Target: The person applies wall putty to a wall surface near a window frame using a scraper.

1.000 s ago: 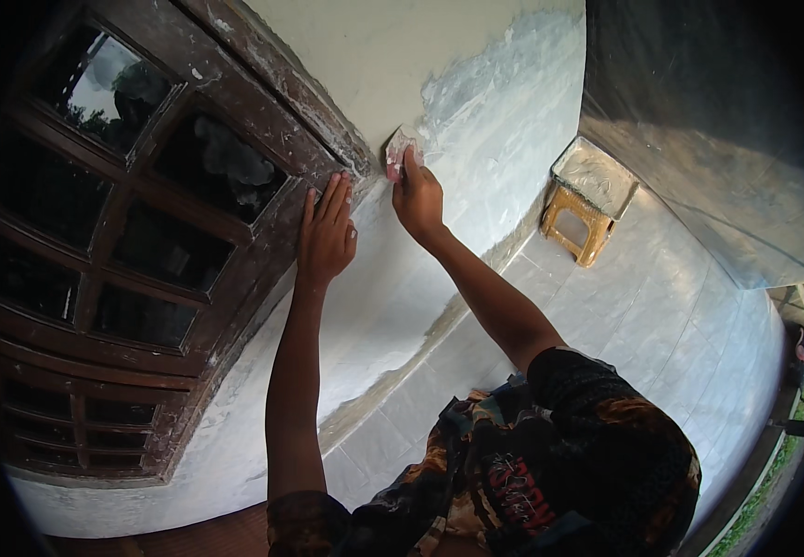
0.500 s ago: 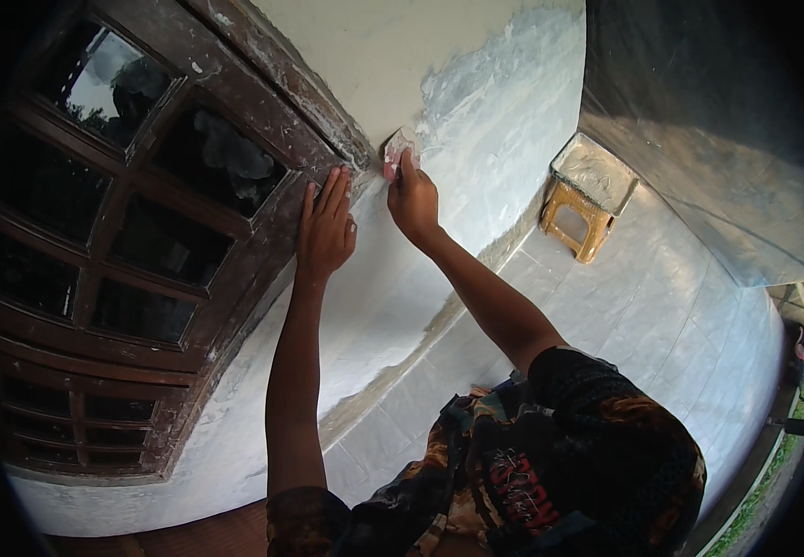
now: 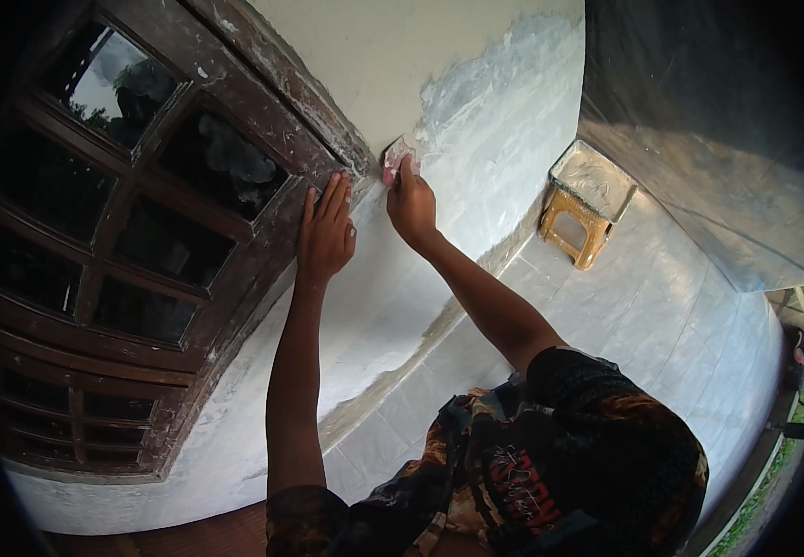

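Note:
My left hand (image 3: 326, 232) lies open on the weathered brown wooden window frame (image 3: 267, 139) at the left, fingertips at its edge beside the wall. My right hand (image 3: 411, 209) grips a putty-smeared scraper with some pink on it (image 3: 400, 148), its face against the wall just right of the frame. Around and right of the scraper, the cream wall (image 3: 355, 65) carries an uneven patch of pale grey-white filler (image 3: 504, 111). The window's glass panes (image 3: 216, 158) are dark and reflective.
A tray of pale paste (image 3: 592, 176) rests on a yellow stool (image 3: 573, 232) by the wall's foot. Grey floor tiles (image 3: 662, 325) extend below and right. A dark, stained vertical surface (image 3: 699, 111) stands at the right, with a strip of grass (image 3: 745, 501) at the far lower right edge.
My right hand and the scraper have shifted slightly down and to the left over the last second. My left hand stays at nearly the same spot on the frame.

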The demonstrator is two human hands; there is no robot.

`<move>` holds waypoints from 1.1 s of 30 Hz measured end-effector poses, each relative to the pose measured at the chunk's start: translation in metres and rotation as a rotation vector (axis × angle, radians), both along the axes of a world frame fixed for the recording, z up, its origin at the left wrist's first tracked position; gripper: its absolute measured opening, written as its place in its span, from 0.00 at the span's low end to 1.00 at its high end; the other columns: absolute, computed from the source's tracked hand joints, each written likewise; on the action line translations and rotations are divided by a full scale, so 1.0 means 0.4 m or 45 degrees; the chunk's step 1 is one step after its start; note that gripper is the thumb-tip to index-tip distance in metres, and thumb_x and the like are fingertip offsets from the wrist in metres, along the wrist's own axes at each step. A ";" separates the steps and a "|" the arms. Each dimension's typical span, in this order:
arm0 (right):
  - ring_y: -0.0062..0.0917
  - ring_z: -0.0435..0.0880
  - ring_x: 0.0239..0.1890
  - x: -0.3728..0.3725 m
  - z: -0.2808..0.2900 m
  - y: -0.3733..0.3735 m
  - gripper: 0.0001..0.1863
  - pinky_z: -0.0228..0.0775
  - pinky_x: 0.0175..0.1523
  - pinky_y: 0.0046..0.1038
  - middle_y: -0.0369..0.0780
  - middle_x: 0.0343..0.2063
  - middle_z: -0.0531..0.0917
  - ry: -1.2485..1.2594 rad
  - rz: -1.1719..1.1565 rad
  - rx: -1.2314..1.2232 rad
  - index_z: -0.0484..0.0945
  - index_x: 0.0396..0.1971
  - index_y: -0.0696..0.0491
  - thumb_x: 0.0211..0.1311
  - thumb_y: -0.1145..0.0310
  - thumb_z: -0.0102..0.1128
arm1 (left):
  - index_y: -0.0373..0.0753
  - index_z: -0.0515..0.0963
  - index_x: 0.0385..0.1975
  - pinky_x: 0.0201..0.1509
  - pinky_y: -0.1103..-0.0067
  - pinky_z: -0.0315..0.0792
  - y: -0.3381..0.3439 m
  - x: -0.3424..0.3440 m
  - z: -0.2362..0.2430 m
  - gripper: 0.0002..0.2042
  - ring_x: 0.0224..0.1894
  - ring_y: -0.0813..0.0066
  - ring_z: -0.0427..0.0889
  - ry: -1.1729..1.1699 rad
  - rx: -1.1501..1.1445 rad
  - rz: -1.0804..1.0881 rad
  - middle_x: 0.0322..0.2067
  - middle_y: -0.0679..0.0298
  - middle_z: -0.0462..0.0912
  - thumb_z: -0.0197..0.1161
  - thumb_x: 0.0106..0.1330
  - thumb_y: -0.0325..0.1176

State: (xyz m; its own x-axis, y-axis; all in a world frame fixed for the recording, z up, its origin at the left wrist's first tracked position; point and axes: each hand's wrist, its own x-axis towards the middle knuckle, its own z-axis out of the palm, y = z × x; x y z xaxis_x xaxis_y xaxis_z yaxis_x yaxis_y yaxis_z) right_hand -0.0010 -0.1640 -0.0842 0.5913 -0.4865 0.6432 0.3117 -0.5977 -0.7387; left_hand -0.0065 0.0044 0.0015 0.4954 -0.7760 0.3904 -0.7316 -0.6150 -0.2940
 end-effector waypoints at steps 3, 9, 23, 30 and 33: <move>0.47 0.81 0.29 -0.080 -0.064 0.082 0.30 0.74 0.35 0.42 0.52 0.25 0.80 0.086 0.117 0.019 0.66 0.58 0.68 0.52 0.80 0.57 | 0.27 0.65 0.63 0.76 0.55 0.43 0.010 -0.003 -0.002 0.27 0.75 0.63 0.52 0.025 0.002 0.025 0.71 0.56 0.58 0.47 0.62 0.27; 0.43 0.79 0.24 -0.072 0.031 -0.020 0.30 0.73 0.31 0.34 0.51 0.23 0.78 -0.200 0.068 0.156 0.69 0.58 0.67 0.50 0.83 0.56 | 0.27 0.66 0.63 0.76 0.55 0.42 0.018 -0.007 -0.001 0.27 0.75 0.64 0.52 0.012 0.007 0.028 0.71 0.56 0.58 0.46 0.62 0.27; 0.42 0.81 0.28 -0.093 -0.007 0.036 0.28 0.74 0.34 0.36 0.50 0.25 0.80 -0.143 0.121 0.109 0.70 0.57 0.66 0.52 0.82 0.58 | 0.27 0.65 0.63 0.76 0.56 0.42 0.021 -0.003 -0.003 0.27 0.75 0.64 0.52 0.031 -0.002 0.029 0.71 0.56 0.58 0.47 0.62 0.26; 0.45 0.81 0.32 0.026 0.018 -0.004 0.32 0.74 0.36 0.40 0.52 0.28 0.80 -0.068 -0.113 -0.030 0.64 0.61 0.67 0.54 0.80 0.58 | 0.27 0.65 0.63 0.76 0.56 0.42 -0.007 0.003 -0.005 0.27 0.75 0.64 0.51 0.023 -0.030 -0.025 0.71 0.56 0.58 0.47 0.61 0.26; 0.45 0.82 0.30 -0.058 -0.057 0.091 0.32 0.76 0.36 0.40 0.50 0.27 0.80 -0.005 0.073 -0.030 0.65 0.61 0.66 0.54 0.80 0.59 | 0.27 0.65 0.63 0.76 0.56 0.42 0.016 -0.001 -0.002 0.27 0.75 0.64 0.51 0.032 -0.024 0.006 0.71 0.55 0.58 0.48 0.61 0.26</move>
State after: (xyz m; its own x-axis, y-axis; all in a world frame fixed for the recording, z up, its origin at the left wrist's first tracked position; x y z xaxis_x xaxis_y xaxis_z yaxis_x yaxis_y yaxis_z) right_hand -0.0241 -0.1276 -0.1070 0.6151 -0.4368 0.6564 0.3489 -0.5957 -0.7234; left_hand -0.0067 0.0107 0.0009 0.5091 -0.7661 0.3923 -0.7357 -0.6239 -0.2636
